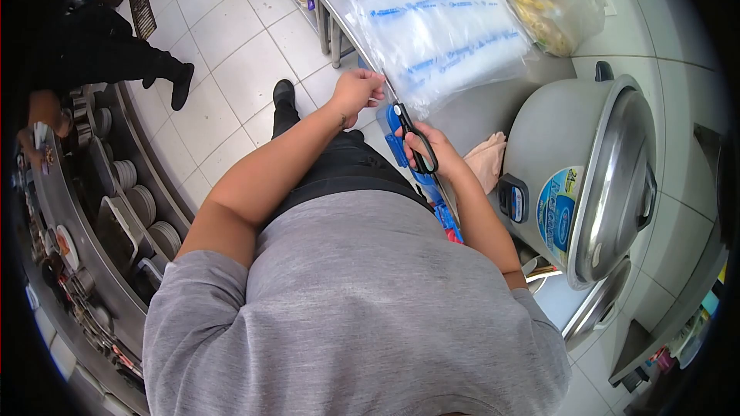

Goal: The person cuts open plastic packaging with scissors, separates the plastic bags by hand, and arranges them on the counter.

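Observation:
My right hand (pixel 435 149) grips a pair of scissors (pixel 417 142) by its black handles, the blades pointing away from me. Close to the blade tips, my left hand (pixel 359 95) is closed in a pinch; whatever sits between its fingers is too small to make out. Under the scissors, a long blue plastic object (pixel 400 139) runs along the edge of the metal table. Just beyond my hands lies a flat stack of clear plastic bags (pixel 447 31) with blue print. A pinkish cloth (pixel 486 162) rests beside my right wrist.
A large rice cooker (pixel 532 135) with a metal lid stands on the right. At the back right is a clear bag of yellowish food (pixel 547 8). Shelves with stacked plates (pixel 141 204) line the left. Another person in dark trousers (pixel 92 54) is at the upper left.

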`<state>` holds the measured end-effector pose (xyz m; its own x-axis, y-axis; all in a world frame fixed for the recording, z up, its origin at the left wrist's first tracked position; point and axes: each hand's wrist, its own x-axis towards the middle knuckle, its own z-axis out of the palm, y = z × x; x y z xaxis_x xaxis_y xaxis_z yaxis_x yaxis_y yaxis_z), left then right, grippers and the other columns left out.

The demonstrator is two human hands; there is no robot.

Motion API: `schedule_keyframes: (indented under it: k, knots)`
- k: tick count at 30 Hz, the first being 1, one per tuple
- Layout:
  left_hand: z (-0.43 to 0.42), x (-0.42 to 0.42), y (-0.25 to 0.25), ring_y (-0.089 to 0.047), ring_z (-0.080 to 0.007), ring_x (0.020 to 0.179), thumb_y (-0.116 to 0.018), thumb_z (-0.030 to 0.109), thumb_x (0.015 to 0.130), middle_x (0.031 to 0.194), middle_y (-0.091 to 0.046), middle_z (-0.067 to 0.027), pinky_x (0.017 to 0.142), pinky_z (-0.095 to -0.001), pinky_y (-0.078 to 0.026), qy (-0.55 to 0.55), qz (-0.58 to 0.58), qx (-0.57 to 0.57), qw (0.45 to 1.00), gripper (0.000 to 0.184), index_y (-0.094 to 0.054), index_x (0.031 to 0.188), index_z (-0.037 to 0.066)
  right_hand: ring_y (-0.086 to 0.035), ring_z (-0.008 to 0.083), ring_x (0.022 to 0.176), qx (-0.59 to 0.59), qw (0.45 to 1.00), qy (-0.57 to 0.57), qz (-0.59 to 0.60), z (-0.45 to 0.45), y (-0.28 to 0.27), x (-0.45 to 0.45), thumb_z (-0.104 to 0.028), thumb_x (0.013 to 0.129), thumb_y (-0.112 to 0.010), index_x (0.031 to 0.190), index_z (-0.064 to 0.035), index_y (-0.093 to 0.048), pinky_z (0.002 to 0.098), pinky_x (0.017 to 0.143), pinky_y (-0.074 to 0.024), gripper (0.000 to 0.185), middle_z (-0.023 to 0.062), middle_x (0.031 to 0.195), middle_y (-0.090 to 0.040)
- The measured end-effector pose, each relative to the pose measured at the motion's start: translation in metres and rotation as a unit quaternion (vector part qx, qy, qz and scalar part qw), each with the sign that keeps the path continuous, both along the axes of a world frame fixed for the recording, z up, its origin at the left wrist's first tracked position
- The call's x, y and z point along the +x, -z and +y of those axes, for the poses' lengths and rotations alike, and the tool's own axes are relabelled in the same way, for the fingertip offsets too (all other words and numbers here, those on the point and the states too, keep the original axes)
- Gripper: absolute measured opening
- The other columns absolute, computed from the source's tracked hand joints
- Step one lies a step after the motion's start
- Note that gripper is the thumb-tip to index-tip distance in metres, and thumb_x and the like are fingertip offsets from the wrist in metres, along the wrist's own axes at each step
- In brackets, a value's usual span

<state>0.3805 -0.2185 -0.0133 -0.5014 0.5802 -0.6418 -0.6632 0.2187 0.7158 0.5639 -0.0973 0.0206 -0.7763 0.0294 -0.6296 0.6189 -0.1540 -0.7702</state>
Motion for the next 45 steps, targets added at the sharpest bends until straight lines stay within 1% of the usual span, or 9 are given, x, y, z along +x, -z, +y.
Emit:
schedule_keyframes:
  k: [4, 7, 15, 19, 28, 31, 34, 40, 45]
  knots:
    - [-0.001, -0.003, -0.001, -0.060, -0.0146, 0.068, -0.065, 0.018, 0.086, 0.076, -0.060, -0.0039, 0.062, -0.0288, -0.048, 0.011, -0.009, 0.012, 1.000, 0.015, -0.059, 0.089, 0.004, -0.053, 0.0100, 0.062, -0.040, 0.998, 0.034, 0.026, -0.004, -0.002, -0.002, -0.047, 0.094, -0.052, 0.115, -0.0055, -0.055, 0.0226, 0.059, -0.0432, 0.047, 0.0008, 0.073, -0.055]
    - [-0.002, -0.003, -0.004, -0.061, -0.0149, 0.069, -0.065, 0.017, 0.086, 0.075, -0.059, -0.0037, 0.063, -0.0288, -0.048, 0.029, -0.016, 0.014, 0.999, 0.014, -0.059, 0.089, 0.005, -0.052, 0.0086, 0.059, -0.066, 0.996, 0.059, 0.024, -0.002, -0.005, -0.009, -0.041, 0.094, -0.056, 0.115, -0.0050, -0.054, 0.0227, 0.053, -0.0415, 0.041, -0.0013, 0.070, -0.054]
    - [-0.003, -0.010, -0.009, -0.060, -0.0150, 0.069, -0.065, 0.019, 0.086, 0.076, -0.058, -0.0031, 0.063, -0.0292, -0.048, 0.038, -0.036, 0.005, 0.999, 0.015, -0.058, 0.089, 0.006, -0.050, 0.0069, 0.053, -0.021, 0.999, 0.028, -0.014, 0.010, -0.009, -0.022, -0.034, 0.094, -0.059, 0.106, -0.0054, -0.058, 0.0214, 0.049, -0.0408, 0.031, -0.0018, 0.066, -0.053]
    - [0.001, -0.019, -0.013, -0.059, -0.0149, 0.070, -0.064, 0.022, 0.087, 0.078, -0.057, -0.0031, 0.063, -0.0297, -0.048, -0.011, 0.002, -0.016, 1.000, 0.017, -0.057, 0.091, 0.006, -0.049, 0.0066, 0.050, 0.020, 1.000, 0.016, -0.001, 0.012, -0.006, -0.023, -0.032, 0.093, -0.061, 0.101, -0.0047, -0.060, 0.0210, 0.046, -0.0403, 0.029, -0.0014, 0.065, -0.053]
    - [0.000, -0.026, 0.002, -0.060, -0.0134, 0.072, -0.063, 0.022, 0.088, 0.078, -0.059, -0.0030, 0.065, -0.0289, -0.049, 0.023, 0.019, 0.011, 0.999, 0.016, -0.058, 0.090, 0.006, -0.053, 0.0083, 0.059, -0.034, 0.999, 0.021, 0.016, 0.003, -0.010, -0.027, -0.040, 0.096, -0.053, 0.114, -0.0051, -0.054, 0.0227, 0.052, -0.0417, 0.040, -0.0008, 0.070, -0.055]
    - [0.000, -0.020, -0.003, -0.060, -0.0136, 0.071, -0.062, 0.020, 0.088, 0.077, -0.059, -0.0033, 0.064, -0.0286, -0.048, 0.020, 0.017, 0.019, 0.999, 0.015, -0.058, 0.089, 0.005, -0.054, 0.0101, 0.062, -0.023, 0.999, 0.000, 0.025, 0.006, -0.010, -0.031, -0.057, 0.090, -0.052, 0.115, -0.0064, -0.055, 0.0229, 0.056, -0.0422, 0.057, 0.0004, 0.073, -0.054]
    - [0.001, -0.016, -0.006, -0.060, -0.0146, 0.068, -0.062, 0.018, 0.088, 0.076, -0.059, -0.0044, 0.061, -0.0286, -0.048, 0.010, 0.015, 0.024, 1.000, 0.015, -0.058, 0.088, 0.004, -0.053, 0.0079, 0.058, -0.034, 0.999, 0.025, 0.016, 0.007, -0.012, -0.037, -0.043, 0.094, -0.055, 0.112, -0.0055, -0.055, 0.0224, 0.051, -0.0415, 0.041, -0.0010, 0.069, -0.055]
    - [-0.003, -0.020, -0.005, -0.060, -0.0135, 0.072, -0.063, 0.020, 0.087, 0.077, -0.059, -0.0024, 0.065, -0.0279, -0.048, 0.025, 0.019, 0.026, 0.999, 0.015, -0.058, 0.090, 0.006, -0.053, 0.0071, 0.056, 0.039, 0.999, -0.031, 0.001, 0.018, -0.004, -0.044, -0.042, 0.093, -0.058, 0.108, -0.0057, -0.056, 0.0210, 0.051, -0.0419, 0.039, -0.0022, 0.067, -0.055]
    - [-0.005, -0.020, -0.004, -0.059, -0.0136, 0.072, -0.064, 0.020, 0.087, 0.076, -0.058, -0.0023, 0.065, -0.0282, -0.048, 0.028, 0.021, 0.026, 0.999, 0.015, -0.058, 0.090, 0.006, -0.055, 0.0080, 0.058, 0.018, 1.000, -0.021, 0.008, 0.019, -0.008, -0.053, -0.046, 0.093, -0.057, 0.102, -0.0052, -0.057, 0.0222, 0.053, -0.0437, 0.042, -0.0008, 0.068, -0.055]
